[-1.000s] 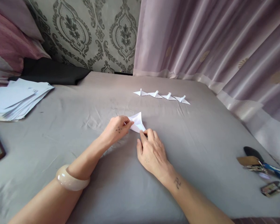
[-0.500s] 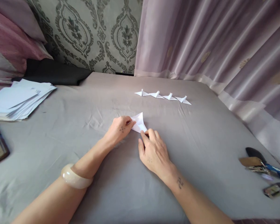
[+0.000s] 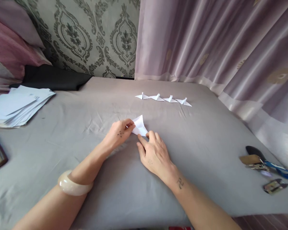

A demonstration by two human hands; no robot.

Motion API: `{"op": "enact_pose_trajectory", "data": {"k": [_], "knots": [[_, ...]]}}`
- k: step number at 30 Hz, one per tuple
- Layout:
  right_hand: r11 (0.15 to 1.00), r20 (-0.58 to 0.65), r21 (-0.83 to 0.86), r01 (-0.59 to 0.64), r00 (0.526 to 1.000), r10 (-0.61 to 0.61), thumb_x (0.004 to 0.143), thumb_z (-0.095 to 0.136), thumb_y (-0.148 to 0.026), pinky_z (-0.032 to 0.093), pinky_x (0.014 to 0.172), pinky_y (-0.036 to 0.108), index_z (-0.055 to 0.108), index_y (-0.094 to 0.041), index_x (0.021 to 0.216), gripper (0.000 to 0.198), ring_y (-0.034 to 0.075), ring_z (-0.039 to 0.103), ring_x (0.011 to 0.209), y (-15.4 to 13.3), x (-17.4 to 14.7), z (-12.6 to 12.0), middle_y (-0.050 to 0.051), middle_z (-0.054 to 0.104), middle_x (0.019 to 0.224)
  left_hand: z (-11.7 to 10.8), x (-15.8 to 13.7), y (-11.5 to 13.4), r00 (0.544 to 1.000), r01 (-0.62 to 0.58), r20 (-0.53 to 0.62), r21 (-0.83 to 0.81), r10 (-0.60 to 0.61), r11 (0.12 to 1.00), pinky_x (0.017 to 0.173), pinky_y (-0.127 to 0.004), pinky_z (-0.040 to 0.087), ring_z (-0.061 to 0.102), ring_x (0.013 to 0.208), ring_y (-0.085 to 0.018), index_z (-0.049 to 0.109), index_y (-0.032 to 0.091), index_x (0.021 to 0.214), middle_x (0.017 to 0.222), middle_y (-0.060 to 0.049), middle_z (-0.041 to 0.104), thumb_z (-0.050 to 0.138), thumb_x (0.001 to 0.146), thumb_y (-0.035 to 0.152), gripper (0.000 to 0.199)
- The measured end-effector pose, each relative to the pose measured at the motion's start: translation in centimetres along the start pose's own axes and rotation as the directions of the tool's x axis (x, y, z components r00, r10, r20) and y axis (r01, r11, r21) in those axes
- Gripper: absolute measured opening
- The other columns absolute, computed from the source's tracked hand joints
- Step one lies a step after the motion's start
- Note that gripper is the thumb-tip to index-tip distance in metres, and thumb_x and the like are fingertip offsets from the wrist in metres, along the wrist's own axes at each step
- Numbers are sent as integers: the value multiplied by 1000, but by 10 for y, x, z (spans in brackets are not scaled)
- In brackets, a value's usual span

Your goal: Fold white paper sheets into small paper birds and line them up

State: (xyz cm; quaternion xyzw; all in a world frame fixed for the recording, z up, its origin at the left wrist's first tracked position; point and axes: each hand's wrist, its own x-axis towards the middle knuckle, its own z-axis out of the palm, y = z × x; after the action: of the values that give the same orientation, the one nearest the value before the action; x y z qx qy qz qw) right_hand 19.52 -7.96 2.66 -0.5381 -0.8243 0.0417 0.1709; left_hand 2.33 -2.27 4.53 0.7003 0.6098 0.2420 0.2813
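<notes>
Head view: paper (image 3: 139, 127) partly hidden.

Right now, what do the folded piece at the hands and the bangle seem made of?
Folded piece: apparently matte white paper, judging by thin edges and creases. Bangle: glossy, cream, perhaps stone or plastic; highlights suggest polish but don't settle which.

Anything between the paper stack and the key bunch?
Yes, in the head view: the left hand pinching the folded white paper, then the right hand, its fingertips at that paper's near edge.
</notes>
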Motion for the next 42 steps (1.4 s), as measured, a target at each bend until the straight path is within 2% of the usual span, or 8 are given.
{"op": "enact_pose_trajectory", "data": {"k": [5,10,13,17,22,30,36,42], "knots": [[996,-158,72,-46,986,57,93,45,-19,44,79,33,65,-17,95,20,21,55,91,14,-1,-1,9,59,96,-6,-4,5,995,-36,83,-152,49,988,59,-24,44,57,64,-14,64,18,89,77,-2,67,53,85,37,23],[997,-286,8,-71,956,71,83,59,-17,43,83,37,60,-15,110,27,25,51,94,25,3,2,12,56,107,-2,1,-1,959,-168,178,-273,222,947,76,-28,49,61,85,-17,64,16,83,102,-7,67,52,85,36,24],[999,-259,-38,-38,966,26,85,59,-16,42,81,36,63,-19,107,23,23,50,89,25,5,5,10,57,104,1,4,-10,940,-272,164,-165,298,948,83,-32,47,59,94,-20,66,19,85,105,-6,68,50,86,32,21],[995,-250,-102,-20,968,-6,85,58,-13,39,78,35,66,-20,102,20,23,50,88,23,9,7,9,58,101,5,4,-19,919,-391,114,147,377,909,92,-43,37,50,105,-26,71,22,83,112,-4,69,52,85,22,18],[990,-198,-139,18,979,-46,86,60,-18,36,73,33,68,-19,97,13,22,49,87,20,21,7,8,59,97,6,3,-24,918,-397,123,298,378,868,86,-44,32,47,108,-29,72,24,84,114,1,71,51,85,17,22],[927,-91,-362,99,986,-141,89,50,-10,31,70,35,64,-16,73,22,22,48,80,10,40,8,8,58,81,-15,-1,-24,918,-388,176,226,354,893,89,-40,38,53,98,-23,73,22,83,129,-2,63,52,85,16,21],[878,16,-460,134,990,-142,80,50,1,29,67,35,66,-13,75,22,24,48,78,-9,29,-8,10,58,79,-27,-8,-16,963,-271,58,214,264,939,69,-26,45,59,76,-15,68,18,97,103,-7,62,46,89,18,24],[868,136,-472,153,986,-100,82,51,-3,31,70,36,66,-12,79,17,25,50,84,-19,32,-19,12,60,86,-13,-25,0,946,-264,305,533,109,804,53,-26,37,61,72,-18,62,17,111,96,-8,60,42,90,14,29]]}}
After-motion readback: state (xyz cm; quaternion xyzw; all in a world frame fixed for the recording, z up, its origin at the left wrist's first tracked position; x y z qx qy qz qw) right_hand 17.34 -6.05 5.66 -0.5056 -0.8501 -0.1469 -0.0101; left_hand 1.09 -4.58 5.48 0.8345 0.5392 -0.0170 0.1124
